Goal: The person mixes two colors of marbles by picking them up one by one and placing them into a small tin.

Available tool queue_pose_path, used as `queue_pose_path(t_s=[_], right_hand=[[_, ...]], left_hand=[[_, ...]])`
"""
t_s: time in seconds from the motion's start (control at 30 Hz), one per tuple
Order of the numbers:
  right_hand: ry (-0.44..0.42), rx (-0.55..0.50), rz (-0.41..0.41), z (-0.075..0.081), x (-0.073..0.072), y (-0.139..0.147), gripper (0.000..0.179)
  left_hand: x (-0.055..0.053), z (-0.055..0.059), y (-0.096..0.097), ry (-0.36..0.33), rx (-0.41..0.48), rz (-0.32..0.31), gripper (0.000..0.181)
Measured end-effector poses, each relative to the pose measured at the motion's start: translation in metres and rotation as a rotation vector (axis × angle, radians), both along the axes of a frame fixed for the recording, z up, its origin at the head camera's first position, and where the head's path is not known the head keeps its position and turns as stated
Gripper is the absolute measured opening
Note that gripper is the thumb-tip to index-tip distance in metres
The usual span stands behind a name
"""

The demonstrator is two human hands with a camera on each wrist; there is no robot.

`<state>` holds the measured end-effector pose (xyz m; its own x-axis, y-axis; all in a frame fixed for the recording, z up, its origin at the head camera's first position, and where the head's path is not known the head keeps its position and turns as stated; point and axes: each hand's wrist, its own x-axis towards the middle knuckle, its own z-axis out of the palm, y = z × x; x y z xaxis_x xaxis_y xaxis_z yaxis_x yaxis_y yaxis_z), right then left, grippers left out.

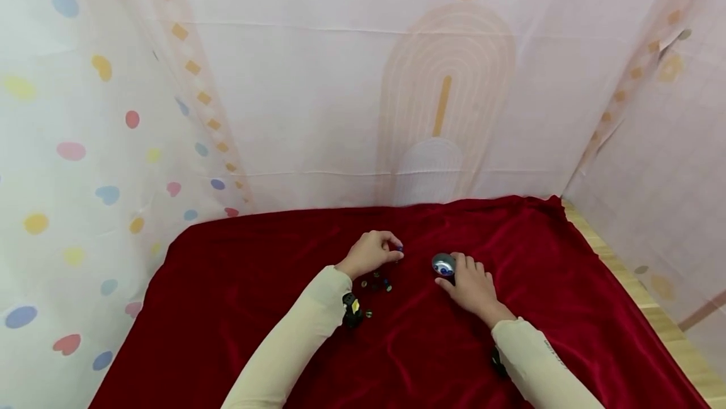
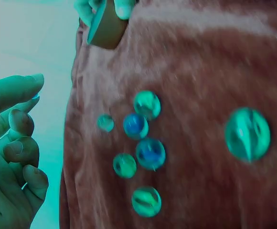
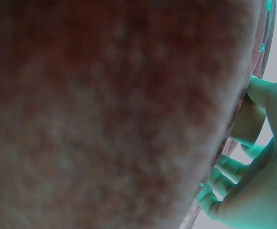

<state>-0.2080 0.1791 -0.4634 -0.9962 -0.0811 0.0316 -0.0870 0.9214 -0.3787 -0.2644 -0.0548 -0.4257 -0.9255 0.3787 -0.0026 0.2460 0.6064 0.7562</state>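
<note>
The left hand (image 1: 371, 253) pinches a small blue marble (image 1: 400, 248) above the red cloth (image 1: 238, 283), the right hand (image 1: 469, 283) holds a little tin cup (image 1: 443, 264); marbles look hard, smooth and rolly, so pinch around the middle.

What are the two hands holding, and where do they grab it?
The left hand pinches a small blue marble at its fingertips. The right hand grips the little metal cup by its side.

Red velvet cloth (image 1: 238, 308) over wooden table (image 1: 652, 308); pale patterned fabric backdrop (image 1: 317, 94) behind, dotted curtain (image 1: 68, 163) at left.
</note>
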Motion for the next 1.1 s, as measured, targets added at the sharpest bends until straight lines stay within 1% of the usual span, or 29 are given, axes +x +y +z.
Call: queue_pose_path(t_s=[0.13, 0.37, 0.47, 0.7, 0.9, 1.1], right_hand=[[0.009, 0.013, 0.004, 0.003, -0.002, 0.002, 0.066], [0.002, 0.012, -0.006, 0.006, -0.005, 0.004, 0.066], [-0.007, 0.015, -0.009, 0.003, -0.003, 0.004, 0.067], [-0.009, 0.015, -0.003, -0.001, 0.001, 0.0, 0.066], [-0.001, 0.016, -0.007, 0.0, 0.001, 0.0, 0.066], [0.008, 0.015, -0.009, -0.002, 0.001, -0.002, 0.066]], left_hand=[[0.001, 0.005, 0.011, 0.015, 0.011, -0.018, 0.016], [0.003, 0.011, 0.026, 0.018, 0.034, -0.049, 0.018], [0.005, 0.01, 0.03, 0.015, 0.038, -0.056, 0.017], [0.01, 0.002, 0.032, 0.0, 0.045, -0.047, 0.016], [0.009, 0.001, 0.036, 0.015, 0.037, -0.06, 0.017], [0.01, 0.0, 0.041, 0.008, 0.03, -0.07, 0.017]])
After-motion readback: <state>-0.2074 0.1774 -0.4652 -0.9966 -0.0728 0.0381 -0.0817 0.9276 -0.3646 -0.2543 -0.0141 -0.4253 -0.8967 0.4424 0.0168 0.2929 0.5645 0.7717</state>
